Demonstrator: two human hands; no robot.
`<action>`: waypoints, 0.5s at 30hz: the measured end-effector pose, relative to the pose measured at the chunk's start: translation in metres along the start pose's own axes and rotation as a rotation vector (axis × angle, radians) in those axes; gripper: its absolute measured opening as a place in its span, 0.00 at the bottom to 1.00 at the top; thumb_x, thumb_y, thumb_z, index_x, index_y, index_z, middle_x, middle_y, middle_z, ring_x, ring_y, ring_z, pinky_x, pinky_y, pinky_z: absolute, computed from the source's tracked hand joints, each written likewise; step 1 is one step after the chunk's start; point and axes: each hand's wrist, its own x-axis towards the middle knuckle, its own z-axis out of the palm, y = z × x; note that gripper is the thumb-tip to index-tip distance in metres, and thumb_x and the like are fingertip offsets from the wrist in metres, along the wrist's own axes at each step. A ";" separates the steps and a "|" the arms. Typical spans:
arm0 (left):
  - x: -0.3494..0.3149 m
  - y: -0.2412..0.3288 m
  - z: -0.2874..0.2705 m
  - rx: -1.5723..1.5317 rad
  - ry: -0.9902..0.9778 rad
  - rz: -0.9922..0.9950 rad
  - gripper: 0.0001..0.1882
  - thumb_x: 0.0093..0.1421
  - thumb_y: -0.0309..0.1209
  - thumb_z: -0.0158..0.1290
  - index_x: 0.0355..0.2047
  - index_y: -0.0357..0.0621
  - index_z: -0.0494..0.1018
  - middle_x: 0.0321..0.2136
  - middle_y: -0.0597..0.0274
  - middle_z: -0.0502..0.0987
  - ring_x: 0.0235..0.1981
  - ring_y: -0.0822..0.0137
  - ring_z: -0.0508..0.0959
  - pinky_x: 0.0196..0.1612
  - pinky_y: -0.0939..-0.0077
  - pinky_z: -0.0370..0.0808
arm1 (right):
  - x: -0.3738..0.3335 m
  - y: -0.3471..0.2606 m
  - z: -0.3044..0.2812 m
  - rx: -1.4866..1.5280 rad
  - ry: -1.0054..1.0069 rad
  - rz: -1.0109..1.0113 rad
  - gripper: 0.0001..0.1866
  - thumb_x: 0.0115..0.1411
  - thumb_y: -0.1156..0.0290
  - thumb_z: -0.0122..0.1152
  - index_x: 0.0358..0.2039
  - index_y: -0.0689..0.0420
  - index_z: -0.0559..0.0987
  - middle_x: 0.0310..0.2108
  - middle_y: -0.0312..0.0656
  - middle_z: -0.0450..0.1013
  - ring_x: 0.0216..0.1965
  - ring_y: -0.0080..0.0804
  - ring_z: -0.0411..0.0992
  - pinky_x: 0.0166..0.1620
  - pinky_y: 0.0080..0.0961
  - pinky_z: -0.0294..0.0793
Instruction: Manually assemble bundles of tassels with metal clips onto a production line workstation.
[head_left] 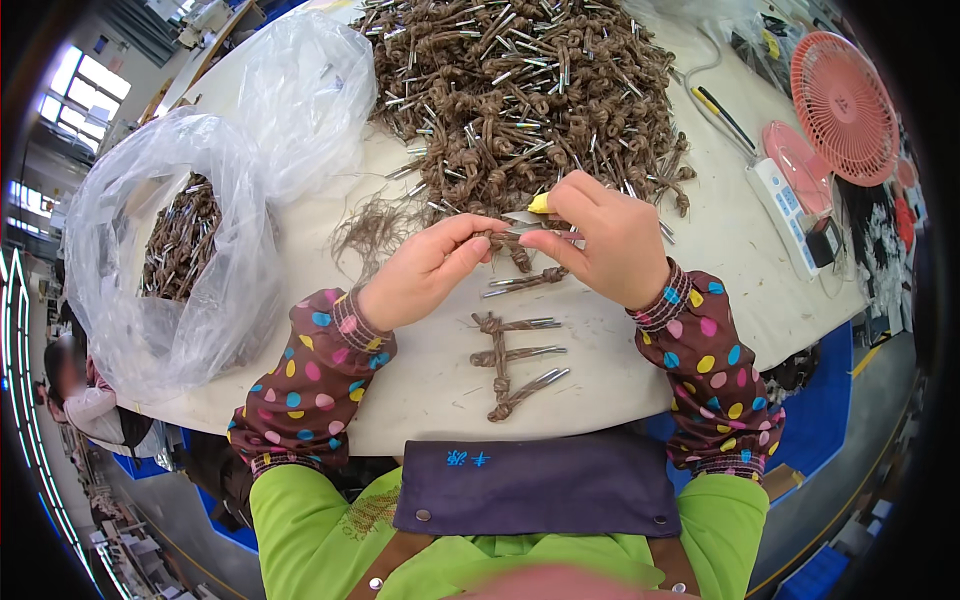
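Note:
My left hand (425, 268) pinches a brown knotted cord (500, 240) between thumb and fingers; the hand covers part of it. Closed around small snips (520, 216), my right hand (618, 242) keeps the metal blades right at that cord. Something yellow (540, 203) shows at its fingertips; whether it is a finger cover or part of the snips I cannot tell. Just below lies another cord (530, 283) with silvery tips. Nearer to me, several more knotted cords (500, 360) lie on the table. Loose brown threads (375, 235) lie left of my hands.
A large heap of knotted cords (530, 100) covers the far middle of the table (330, 380). At left, a clear plastic bag (250, 250) holds more cords. A pink fan (843, 108), a white power strip (785, 215) and a yellow-black cutter (722, 115) are at right.

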 end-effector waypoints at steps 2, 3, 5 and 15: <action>-0.001 0.001 -0.002 0.037 -0.002 -0.010 0.15 0.65 0.31 0.41 0.49 0.38 0.69 0.31 0.66 0.72 0.33 0.74 0.71 0.40 0.80 0.69 | 0.000 -0.001 0.003 -0.023 0.004 -0.039 0.15 0.49 0.59 0.67 0.28 0.56 0.74 0.25 0.35 0.68 0.20 0.30 0.69 0.22 0.24 0.67; -0.001 0.001 -0.002 0.050 -0.005 -0.018 0.15 0.65 0.32 0.42 0.48 0.38 0.69 0.30 0.65 0.72 0.33 0.75 0.70 0.38 0.80 0.68 | 0.000 -0.001 0.004 -0.048 0.010 -0.078 0.15 0.48 0.59 0.67 0.27 0.55 0.74 0.25 0.34 0.68 0.19 0.30 0.69 0.22 0.24 0.66; -0.002 0.001 -0.003 0.063 -0.006 -0.028 0.15 0.65 0.32 0.42 0.48 0.38 0.69 0.30 0.65 0.72 0.32 0.75 0.70 0.37 0.80 0.68 | 0.000 -0.002 0.005 -0.055 0.017 -0.085 0.15 0.48 0.59 0.67 0.27 0.55 0.74 0.26 0.34 0.68 0.19 0.30 0.68 0.22 0.24 0.66; -0.002 0.002 -0.002 0.068 -0.002 0.006 0.15 0.65 0.33 0.43 0.48 0.38 0.69 0.29 0.65 0.71 0.31 0.75 0.69 0.37 0.79 0.68 | 0.000 0.000 0.002 0.037 -0.019 -0.118 0.14 0.47 0.59 0.67 0.27 0.55 0.74 0.26 0.34 0.69 0.19 0.30 0.68 0.21 0.24 0.66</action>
